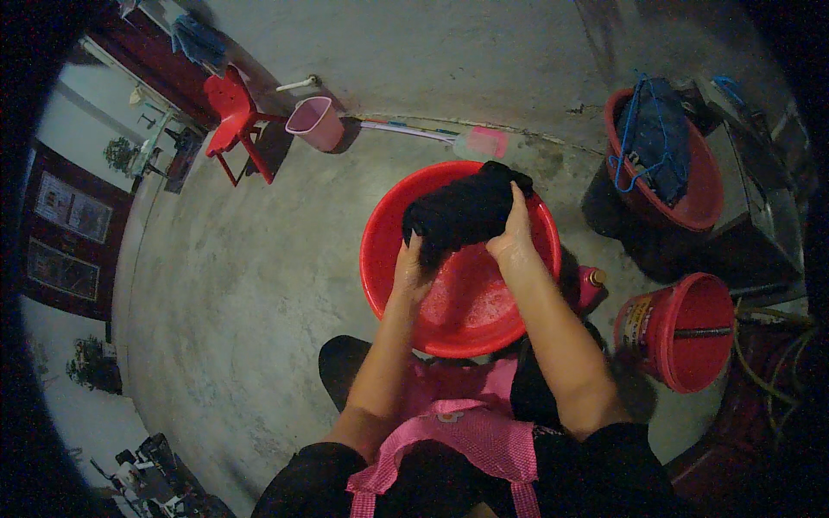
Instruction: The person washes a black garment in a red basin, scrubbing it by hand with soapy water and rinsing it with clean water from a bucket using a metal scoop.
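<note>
A black cloth garment is bunched up between my two hands over a round red plastic basin. My left hand grips its near left end, with most of the fingers hidden by the fabric. At the right end, my right hand has hold of the cloth with the thumb side showing. Under the cloth, sudsy water lies in the bottom of the basin. The basin stands on the concrete floor just before my knees.
At right are a red bucket, a red bottle with a yellowish cap, and a tub holding dark clothing and a blue hanger. Beyond the basin lie a pink bucket, a long-handled pink tool and a red chair.
</note>
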Demonstrator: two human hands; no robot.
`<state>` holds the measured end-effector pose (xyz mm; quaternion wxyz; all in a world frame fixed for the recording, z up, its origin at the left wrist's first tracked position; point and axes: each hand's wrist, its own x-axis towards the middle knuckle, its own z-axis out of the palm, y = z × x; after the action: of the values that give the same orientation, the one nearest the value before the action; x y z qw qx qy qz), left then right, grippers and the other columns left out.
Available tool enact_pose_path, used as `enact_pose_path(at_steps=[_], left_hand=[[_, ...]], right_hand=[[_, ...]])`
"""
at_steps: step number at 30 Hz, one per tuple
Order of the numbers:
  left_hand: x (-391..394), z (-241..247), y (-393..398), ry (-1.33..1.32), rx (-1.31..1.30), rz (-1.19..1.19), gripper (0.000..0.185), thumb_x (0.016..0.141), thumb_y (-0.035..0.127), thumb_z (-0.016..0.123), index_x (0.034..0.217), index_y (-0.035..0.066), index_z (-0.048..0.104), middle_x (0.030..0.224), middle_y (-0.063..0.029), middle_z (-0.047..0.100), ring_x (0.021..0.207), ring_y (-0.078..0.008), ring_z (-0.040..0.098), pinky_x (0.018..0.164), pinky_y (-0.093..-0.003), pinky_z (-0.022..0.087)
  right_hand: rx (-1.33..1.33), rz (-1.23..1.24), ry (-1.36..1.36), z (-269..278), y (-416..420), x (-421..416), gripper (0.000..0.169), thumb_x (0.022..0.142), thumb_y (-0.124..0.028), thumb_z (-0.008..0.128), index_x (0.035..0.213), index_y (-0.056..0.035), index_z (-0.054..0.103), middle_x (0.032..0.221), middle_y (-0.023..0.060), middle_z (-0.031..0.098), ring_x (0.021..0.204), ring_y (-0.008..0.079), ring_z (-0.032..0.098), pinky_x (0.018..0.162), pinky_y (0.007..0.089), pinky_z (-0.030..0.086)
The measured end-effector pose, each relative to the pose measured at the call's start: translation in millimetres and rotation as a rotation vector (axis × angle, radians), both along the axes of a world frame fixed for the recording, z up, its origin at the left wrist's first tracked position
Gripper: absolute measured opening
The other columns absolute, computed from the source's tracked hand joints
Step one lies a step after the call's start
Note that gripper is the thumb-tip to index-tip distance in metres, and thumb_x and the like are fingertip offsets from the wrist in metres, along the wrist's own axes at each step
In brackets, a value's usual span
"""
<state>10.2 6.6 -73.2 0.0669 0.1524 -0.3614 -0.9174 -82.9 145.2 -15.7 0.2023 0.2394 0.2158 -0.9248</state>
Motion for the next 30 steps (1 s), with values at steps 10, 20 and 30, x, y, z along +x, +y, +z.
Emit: enact_pose_path(at_steps=[10, 20, 30], left_hand=[[-27.0, 15.8, -6.0, 0.077, 0.133, 0.052, 0.057, 0.082, 0.039, 0.056, 0.126, 0.010, 0.035, 0.123, -0.0084, 0.044, 0.112, -0.0255, 0.044, 0.093, -0.0382, 0.038], [-19.5, 15.7, -22.8, -0.077, -0.055, -0.091, 0.047, 0.082, 0.030, 0.057, 0.119, 0.006, 0.043, 0.112, -0.0089, 0.053, 0.101, -0.0225, 0.052, 0.088, -0.0370, 0.042], [-7.1, 16.2, -1.2, -0.236, -0.244, -0.342, 0.035, 0.082, 0.025, 0.056, 0.109, 0.003, 0.052, 0.100, -0.0084, 0.058, 0.089, -0.0192, 0.057, 0.078, -0.0322, 0.048]], right_hand=[[0.051, 0.006, -0.019, 14.8, -1.5, 7.8, 0.035, 0.080, -0.039, 0.054, 0.104, -0.0139, 0.058, 0.103, 0.0025, 0.060, 0.092, 0.0227, 0.056, 0.084, 0.0381, 0.044], [0.279, 0.049, 0.333, 19.0, -10.4, 7.2, 0.026, 0.074, -0.022, 0.063, 0.095, -0.0070, 0.059, 0.092, 0.0056, 0.061, 0.083, 0.0202, 0.058, 0.077, 0.0318, 0.047], [0.604, 0.429, 0.805, -11.8, -23.0, 27.3, 0.027, 0.078, -0.029, 0.059, 0.079, -0.0029, 0.062, 0.073, 0.0020, 0.060, 0.063, 0.0108, 0.055, 0.059, 0.0244, 0.043]])
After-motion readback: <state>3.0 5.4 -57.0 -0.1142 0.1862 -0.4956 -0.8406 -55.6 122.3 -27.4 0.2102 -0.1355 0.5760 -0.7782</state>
